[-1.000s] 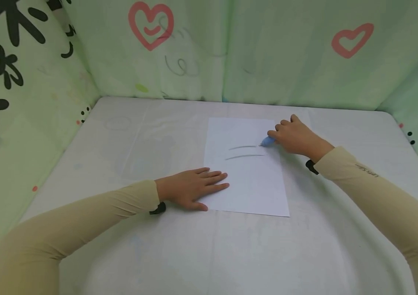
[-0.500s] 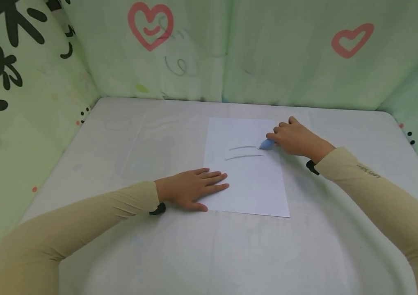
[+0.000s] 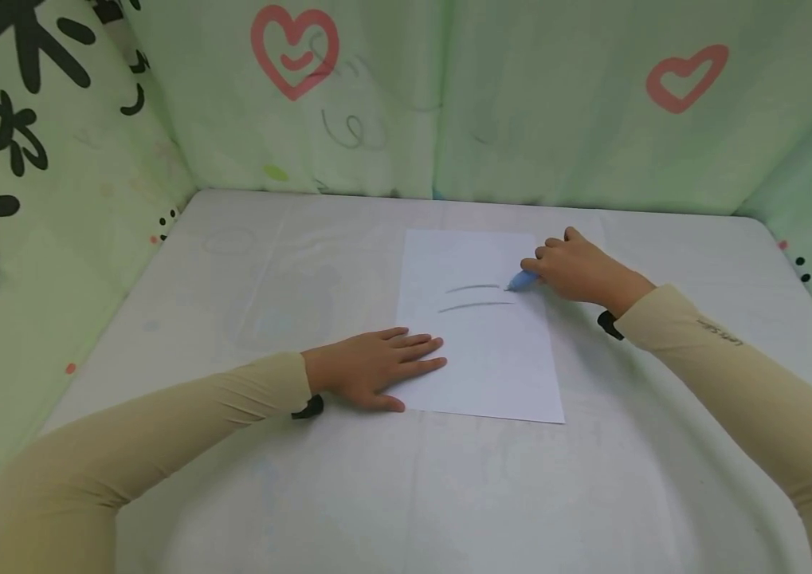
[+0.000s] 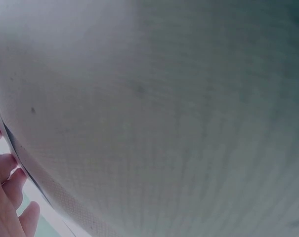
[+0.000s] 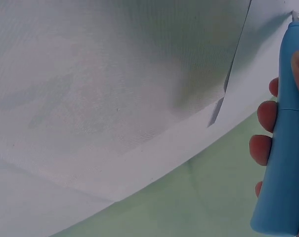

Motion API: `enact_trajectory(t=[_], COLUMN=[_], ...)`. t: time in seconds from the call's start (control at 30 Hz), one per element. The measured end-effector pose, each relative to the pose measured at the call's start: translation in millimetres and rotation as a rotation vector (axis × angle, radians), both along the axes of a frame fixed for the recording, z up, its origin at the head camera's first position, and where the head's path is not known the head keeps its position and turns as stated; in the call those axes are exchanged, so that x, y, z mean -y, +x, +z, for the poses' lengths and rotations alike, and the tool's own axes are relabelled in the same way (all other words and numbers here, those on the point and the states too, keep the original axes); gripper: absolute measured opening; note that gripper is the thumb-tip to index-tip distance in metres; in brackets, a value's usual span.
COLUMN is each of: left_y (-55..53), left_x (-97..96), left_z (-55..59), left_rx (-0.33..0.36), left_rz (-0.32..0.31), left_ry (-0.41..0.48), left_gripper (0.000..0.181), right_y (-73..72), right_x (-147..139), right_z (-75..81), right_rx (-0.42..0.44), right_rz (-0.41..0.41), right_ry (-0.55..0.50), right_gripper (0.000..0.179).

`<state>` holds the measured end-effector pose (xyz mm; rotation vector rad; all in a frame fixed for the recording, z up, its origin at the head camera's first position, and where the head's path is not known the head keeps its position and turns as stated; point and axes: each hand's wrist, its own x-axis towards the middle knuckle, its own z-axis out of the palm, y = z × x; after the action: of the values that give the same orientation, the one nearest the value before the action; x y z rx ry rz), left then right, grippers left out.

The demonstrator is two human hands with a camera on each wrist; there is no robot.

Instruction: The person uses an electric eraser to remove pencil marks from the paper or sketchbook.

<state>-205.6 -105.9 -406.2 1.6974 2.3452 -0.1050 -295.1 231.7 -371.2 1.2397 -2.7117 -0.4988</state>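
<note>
A white sheet of paper (image 3: 484, 367) lies on the white-covered table, bearing two slightly curved grey lines: an upper line (image 3: 472, 287) and a longer lower line (image 3: 477, 306). My left hand (image 3: 373, 368) rests with spread fingers on the sheet's left edge; a few of its fingers (image 4: 12, 190) show in the left wrist view. At the sheet's right edge, my right hand (image 3: 576, 267) grips a thick blue electric eraser (image 3: 523, 281). In the right wrist view, the eraser's barrel (image 5: 287, 138) lies between thumb and curled fingers, its pale narrow tip at the paper near a grey mark.
The white table cover (image 3: 305, 494) spreads around the sheet, with faint stains and creases. Green curtains (image 3: 535, 119) with hearts and dark writing enclose the back and both sides. A dark band (image 3: 609, 324) circles the right wrist, another band (image 3: 308, 406) the left.
The eraser's tip has shifted slightly toward the near side, below the upper line's right end. My left hand and the sheet have stayed in place.
</note>
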Motion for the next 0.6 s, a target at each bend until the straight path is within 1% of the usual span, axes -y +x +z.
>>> enact_trajectory(t=[0.1, 0.23, 0.4, 0.6], left_y=[-0.5, -0.4, -0.4, 0.3], left_x=[-0.8, -0.9, -0.4, -0.7], left_z=[-0.7, -1.2, -1.6, -1.0], left_rx=[0.001, 0.000, -0.005, -0.006], left_rz=[0.002, 0.004, 0.003, 0.009], left_ry=[-0.003, -0.005, -0.007, -0.023], left_gripper=[0.073, 0.074, 0.074, 0.074], right_y=[0.6, 1.3, 1.5, 1.7], right_x=[-1.1, -1.7, -0.7, 0.4], right_z=[0.6, 1.9, 2.6, 2.8], right_rx=[-0.005, 0.011, 0.017, 0.019], right_rz=[-0.002, -0.020, -0.021, -0.011], right_ry=[0.002, 0.018, 0.028, 0.014], right_gripper=[0.019, 0.019, 0.019, 0.019])
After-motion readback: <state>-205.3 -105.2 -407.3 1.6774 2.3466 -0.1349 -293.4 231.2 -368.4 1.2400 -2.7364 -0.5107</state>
